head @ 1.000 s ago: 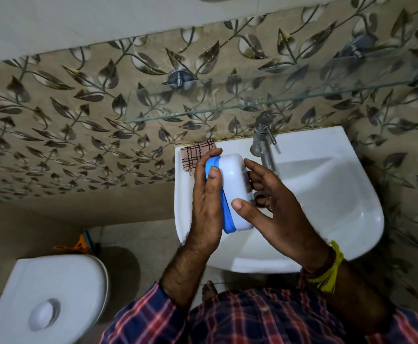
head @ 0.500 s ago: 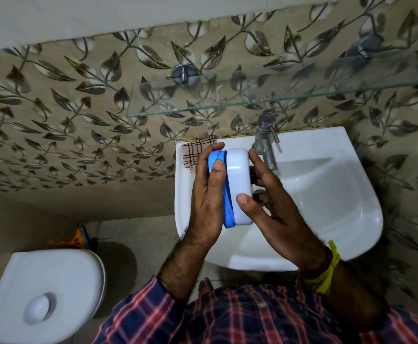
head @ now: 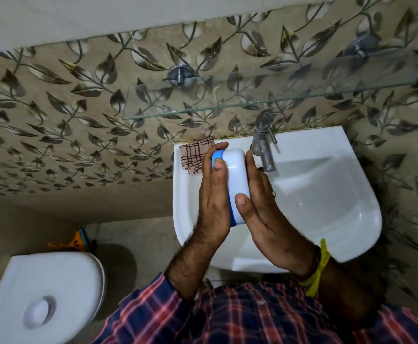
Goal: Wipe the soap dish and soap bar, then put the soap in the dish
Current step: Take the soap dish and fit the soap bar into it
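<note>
1. You are holding the soap dish (head: 235,181) between both hands above the left rim of the sink (head: 327,219): your left hand (head: 213,202) is wrapping the blue-edged side, its fingers curling over the top end and its thumb lying along the near face, while your right hand (head: 262,207) is pressing flat along the white side with the thumb tip resting on the lower end.

2. You are keeping the dish turned on edge, blue band facing left and white shell facing right, just left of the tap (head: 262,142).

3. You are leaving the checked cloth (head: 193,155) lying on the back left corner of the sink, right behind your left fingertips; neither hand is touching it.

4. Judging from this, you are only at the start: no wiping is going on, and I cannot tell whether the dish is already clean.

5. I cannot see the soap bar anywhere; it may be sitting inside the dish or hidden by your hands, so wiping the bar and setting it in the dish both appear to be left.

6. Compared with a second ago, your right hand is lying flatter against the white shell, where its fingers were spread around the far side before, and the dish is sitting a little higher, nearer the cloth.
</note>
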`<action>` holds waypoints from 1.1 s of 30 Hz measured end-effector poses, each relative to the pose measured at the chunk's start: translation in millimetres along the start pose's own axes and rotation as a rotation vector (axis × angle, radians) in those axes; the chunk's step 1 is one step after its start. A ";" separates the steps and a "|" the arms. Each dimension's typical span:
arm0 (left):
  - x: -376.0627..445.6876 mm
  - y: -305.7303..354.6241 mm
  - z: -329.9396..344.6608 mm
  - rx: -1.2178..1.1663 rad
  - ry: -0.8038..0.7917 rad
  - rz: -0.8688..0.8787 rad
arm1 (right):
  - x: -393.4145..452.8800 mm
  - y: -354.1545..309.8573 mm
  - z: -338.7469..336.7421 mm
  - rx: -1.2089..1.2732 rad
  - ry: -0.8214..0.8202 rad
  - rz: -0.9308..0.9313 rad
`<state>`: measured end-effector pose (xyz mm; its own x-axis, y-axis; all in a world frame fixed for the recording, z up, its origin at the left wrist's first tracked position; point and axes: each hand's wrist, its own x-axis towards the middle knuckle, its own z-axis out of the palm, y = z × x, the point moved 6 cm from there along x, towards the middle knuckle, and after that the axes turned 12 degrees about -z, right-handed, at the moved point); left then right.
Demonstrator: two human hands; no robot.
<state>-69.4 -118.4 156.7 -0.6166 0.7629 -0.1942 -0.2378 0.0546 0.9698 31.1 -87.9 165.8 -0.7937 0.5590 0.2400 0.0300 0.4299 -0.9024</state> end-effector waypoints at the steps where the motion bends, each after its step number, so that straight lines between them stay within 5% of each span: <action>1: 0.2 -3.6 1.9 -0.018 -0.023 -0.027 | 0.2 1.0 0.3 0.003 0.002 0.006; 11: 5.7 -4.7 11.7 0.010 -0.057 -0.216 | 20.4 10.9 -9.5 0.070 -0.105 0.052; 15: 7.6 0.8 9.6 0.022 -0.086 -0.225 | 19.8 8.8 -30.2 0.054 0.069 0.045; 20: 24.7 43.0 21.5 0.015 -0.076 -0.101 | 41.4 -19.5 -67.1 -0.190 0.273 -0.177; 24: 37.3 67.6 25.9 -0.254 0.016 -0.157 | 55.6 -37.3 -61.0 -0.329 0.145 -0.339; 33: 42.6 68.7 17.7 -0.490 0.077 -0.159 | 59.2 -22.9 -83.5 0.431 0.342 -0.090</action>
<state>-98.7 -70.7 217.6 -0.5931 0.7192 -0.3619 -0.6451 -0.1556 0.7481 34.2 -5.4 230.6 -0.5374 0.7624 0.3606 -0.3372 0.1976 -0.9204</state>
